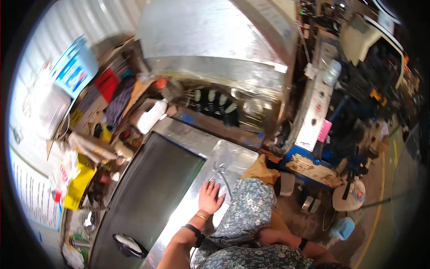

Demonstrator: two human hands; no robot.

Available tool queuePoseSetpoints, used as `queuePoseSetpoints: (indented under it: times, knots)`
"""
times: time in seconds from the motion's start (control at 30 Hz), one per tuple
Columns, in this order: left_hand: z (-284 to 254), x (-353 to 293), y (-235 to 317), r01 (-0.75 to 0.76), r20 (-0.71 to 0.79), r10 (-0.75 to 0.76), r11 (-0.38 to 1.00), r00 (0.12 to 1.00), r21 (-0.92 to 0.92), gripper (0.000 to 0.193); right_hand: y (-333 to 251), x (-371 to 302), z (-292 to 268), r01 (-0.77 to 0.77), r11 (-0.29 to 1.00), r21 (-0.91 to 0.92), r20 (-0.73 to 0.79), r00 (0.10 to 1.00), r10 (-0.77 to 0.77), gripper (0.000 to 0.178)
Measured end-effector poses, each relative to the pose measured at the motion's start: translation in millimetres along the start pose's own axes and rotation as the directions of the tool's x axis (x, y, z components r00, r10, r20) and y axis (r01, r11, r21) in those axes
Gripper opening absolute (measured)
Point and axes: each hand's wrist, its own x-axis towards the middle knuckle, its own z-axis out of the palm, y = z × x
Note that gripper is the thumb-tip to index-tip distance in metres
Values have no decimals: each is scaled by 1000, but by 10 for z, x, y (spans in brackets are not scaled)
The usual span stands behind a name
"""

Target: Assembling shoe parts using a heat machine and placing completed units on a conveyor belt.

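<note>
My left hand (209, 197) lies flat on the shiny metal ledge (179, 224) beside the conveyor, palm down, its fingers stretched out and slightly apart. Just beyond the fingertips rests a slim silver tool (219, 168) with looped ends; its exact kind is unclear. My right hand (268, 235) is low at my lap, against the floral cloth (253, 201) of my clothing. Its fingers are hidden there. A black-and-white shoe (129, 246) sits on the dark conveyor belt (148, 193), left of my left forearm.
Several black shoe pieces (217, 105) stand in the opening beneath a large metal hood (201, 36). Cluttered shelving on the left holds a white bottle (152, 116) and a blue tub (76, 67). To the right are a control panel (316, 116) and a round stool (349, 196).
</note>
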Motion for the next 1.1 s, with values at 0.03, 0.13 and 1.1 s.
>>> queuePoseSetpoints:
  times: [0.03,0.13,1.1]
  knots:
    - [-3,1,-2,-3,0,3,1000,1000,7,53,50,4,33,150,988,-38,0,989,-150,31]
    - [22,51,79,-15,6,14,999,1000,32,54,-153,-125,-114,181,983,-45,-38,982,-182,30]
    - [-1096,-876,-574,458,-456,-412,889,789,-11,41,426,400,-1010,210,977,29,414,887,-203,28]
